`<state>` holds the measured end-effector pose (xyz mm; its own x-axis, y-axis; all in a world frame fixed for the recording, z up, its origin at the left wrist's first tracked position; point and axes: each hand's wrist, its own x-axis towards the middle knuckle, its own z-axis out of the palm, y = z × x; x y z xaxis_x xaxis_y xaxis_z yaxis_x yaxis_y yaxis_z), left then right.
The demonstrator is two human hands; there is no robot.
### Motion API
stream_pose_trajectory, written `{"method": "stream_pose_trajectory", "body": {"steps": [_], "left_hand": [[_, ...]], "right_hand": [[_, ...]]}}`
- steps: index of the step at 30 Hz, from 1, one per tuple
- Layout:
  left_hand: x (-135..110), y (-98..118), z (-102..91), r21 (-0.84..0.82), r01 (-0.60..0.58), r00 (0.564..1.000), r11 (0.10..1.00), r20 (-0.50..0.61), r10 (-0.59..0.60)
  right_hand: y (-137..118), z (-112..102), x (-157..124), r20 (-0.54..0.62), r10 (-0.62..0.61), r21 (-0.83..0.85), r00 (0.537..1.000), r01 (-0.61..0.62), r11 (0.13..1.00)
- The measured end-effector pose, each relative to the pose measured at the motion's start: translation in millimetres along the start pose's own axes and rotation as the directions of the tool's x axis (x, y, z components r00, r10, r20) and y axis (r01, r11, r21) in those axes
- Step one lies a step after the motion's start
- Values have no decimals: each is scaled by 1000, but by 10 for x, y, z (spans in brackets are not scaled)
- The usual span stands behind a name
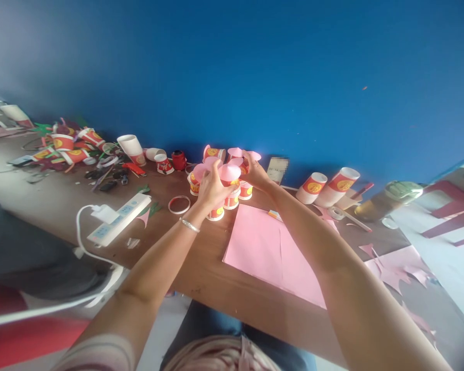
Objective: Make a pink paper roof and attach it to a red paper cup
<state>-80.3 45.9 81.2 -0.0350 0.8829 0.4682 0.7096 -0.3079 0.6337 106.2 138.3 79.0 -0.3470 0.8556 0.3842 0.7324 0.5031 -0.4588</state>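
A plain blue wall (255,77) is being faced, and a brown table (201,268) is being used as the working surface at its foot. Close to the wall, near the middle of the table, a cluster of red-and-white paper cups (231,199) is being handled, with pink paper tops (201,171) being carried on several of them.

At the near side of the cluster, a pink-topped cup (230,172) is being grasped by the left hand (212,189), the thumb and fingers being spread about its sides. Just behind and to the right, the far part of the cluster is being reached by the right hand (257,172); its fingertips are being partly hidden, so whether a cup is being gripped or merely steadied there cannot be told. The step in hand appears to be the positioning of cups within the group. A light, even pressure is seemingly being called for, since thin card could easily be dented.

In front of the right arm, pink paper sheets (253,247) are being left flat. To the left, a white power strip (119,219) is being occupied by a plug, while stacked cups (341,186) are being stood well apart on the right.
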Motion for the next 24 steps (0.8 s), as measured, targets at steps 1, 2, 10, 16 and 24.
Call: {"method": "stream_pose_trajectory", "body": {"steps": [1,2,10,16,24], "left_hand": [[15,15,-41,-14,-4,1000,1000,-14,4],[34,27,-88,-24,-16,999,1000,-30,15],[486,-42,-326,-1,-11,995,1000,-99,10],[765,-8,-96,93,15,996,996,83,-23],[736,140,37,369,29,980,929,171,-98]], "right_hand": [[-7,-21,-2,0,26,34,1000,-26,999],[-17,-46,-5,-2,57,76,998,-56,996],[-59,-271,-158,-195,96,215,976,-53,975],[-89,-92,-322,-276,230,234,933,-167,958],[24,172,-386,-364,277,300,889,-170,939]]}}
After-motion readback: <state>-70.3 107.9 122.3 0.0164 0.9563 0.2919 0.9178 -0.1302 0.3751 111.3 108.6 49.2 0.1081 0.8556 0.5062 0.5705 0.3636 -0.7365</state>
